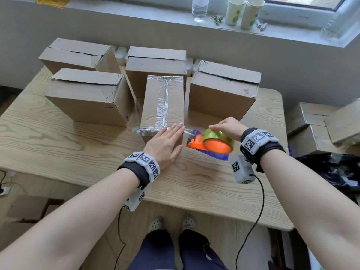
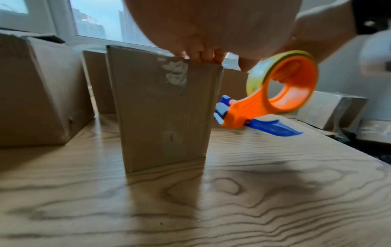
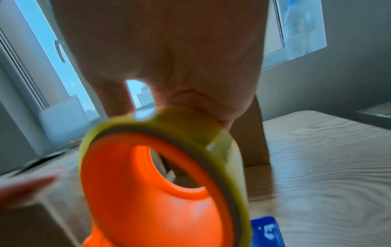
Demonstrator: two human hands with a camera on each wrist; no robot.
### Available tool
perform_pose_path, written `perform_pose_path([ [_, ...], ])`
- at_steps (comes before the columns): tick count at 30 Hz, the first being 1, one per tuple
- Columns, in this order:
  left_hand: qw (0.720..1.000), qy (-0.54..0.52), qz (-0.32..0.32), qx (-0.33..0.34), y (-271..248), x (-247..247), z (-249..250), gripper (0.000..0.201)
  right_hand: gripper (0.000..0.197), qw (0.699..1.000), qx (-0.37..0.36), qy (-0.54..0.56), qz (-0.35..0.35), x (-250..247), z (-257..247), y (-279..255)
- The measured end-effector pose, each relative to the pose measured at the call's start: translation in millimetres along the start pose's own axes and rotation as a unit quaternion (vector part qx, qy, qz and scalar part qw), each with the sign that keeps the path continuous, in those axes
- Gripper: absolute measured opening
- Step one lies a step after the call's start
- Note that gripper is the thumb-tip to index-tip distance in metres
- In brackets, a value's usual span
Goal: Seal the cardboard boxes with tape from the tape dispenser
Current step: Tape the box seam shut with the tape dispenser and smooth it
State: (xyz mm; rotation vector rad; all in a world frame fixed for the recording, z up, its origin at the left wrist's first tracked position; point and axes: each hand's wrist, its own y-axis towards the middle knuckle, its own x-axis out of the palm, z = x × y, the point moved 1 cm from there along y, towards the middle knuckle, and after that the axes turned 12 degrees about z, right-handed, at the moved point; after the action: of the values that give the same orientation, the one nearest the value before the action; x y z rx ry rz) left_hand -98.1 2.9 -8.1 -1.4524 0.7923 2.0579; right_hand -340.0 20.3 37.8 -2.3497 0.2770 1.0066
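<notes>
Narrow cardboard box (image 1: 162, 106) standing mid-desk (image 1: 58, 141) with clear tape along its top, left hand (image 1: 165, 143) flat with straight fingers on its near edge, right hand (image 1: 227, 127) gripping the orange tape dispenser (image 1: 212, 144) just beside the box, four untaped boxes behind

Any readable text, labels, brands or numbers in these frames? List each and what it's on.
No text reads as words or numbers in any view.
Grey wrist bands: black-and-white square fiducial patterns only; small characters beside them too small to read.
Left front brown cardboard box: faint dark print on its side, too small to read.
White paper cups on the windowsill: green leaf-like motif, no legible words.
Blue plastic blade guard of the orange tape dispenser: white mark, blurred.
</notes>
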Motion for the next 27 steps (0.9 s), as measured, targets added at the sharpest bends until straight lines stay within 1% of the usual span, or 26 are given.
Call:
perform_pose_path([
  [2, 1.0, -0.005, 0.005, 0.004, 0, 2, -1, 0.069, 0.049, 0.998, 0.001, -0.066, 0.016, -6, 16, -2],
  [4, 1.0, -0.003, 0.008, 0.008, -1, 2, -2, 0.069, 0.051, 0.996, 0.008, -0.091, 0.026, -12, 29, -5],
  [7, 1.0, -0.004, 0.008, 0.017, 0, 2, -7, 0.068, 0.039, 1.0, 0.02, -0.01, 0.021, -17, 39, -9],
  [8, 1.0, -0.004, 0.008, 0.021, 0, 2, -8, 0.067, 0.038, 0.999, 0.021, 0.003, 0.023, -19, 40, -11],
  [12, 1.0, 0.001, 0.01, 0.029, 2, 0, -8, 0.067, 0.038, 0.999, 0.005, -0.01, 0.032, -25, 38, -16],
  [14, 0.999, 0.014, 0.0, 0.03, 1, -3, -5, 0.067, 0.037, 1.0, -0.005, -0.008, 0.024, -30, 34, -19],
  [18, 0.998, 0.058, -0.012, 0.032, 2, -6, 3, 0.062, 0.032, 0.998, -0.019, -0.063, -0.004, -41, 24, -26],
  [20, 0.996, 0.079, -0.012, 0.045, 6, -7, 8, 0.062, 0.029, 0.997, -0.017, -0.068, -0.012, -42, 19, -28],
  [23, 0.996, 0.068, -0.011, 0.058, 9, -8, 11, 0.067, 0.028, 0.999, -0.012, -0.043, 0.011, -42, 16, -29],
  [27, 0.998, 0.031, -0.02, 0.051, 11, -10, 6, 0.068, 0.043, 0.998, 0.003, 0.0, 0.061, -41, 17, -31],
])
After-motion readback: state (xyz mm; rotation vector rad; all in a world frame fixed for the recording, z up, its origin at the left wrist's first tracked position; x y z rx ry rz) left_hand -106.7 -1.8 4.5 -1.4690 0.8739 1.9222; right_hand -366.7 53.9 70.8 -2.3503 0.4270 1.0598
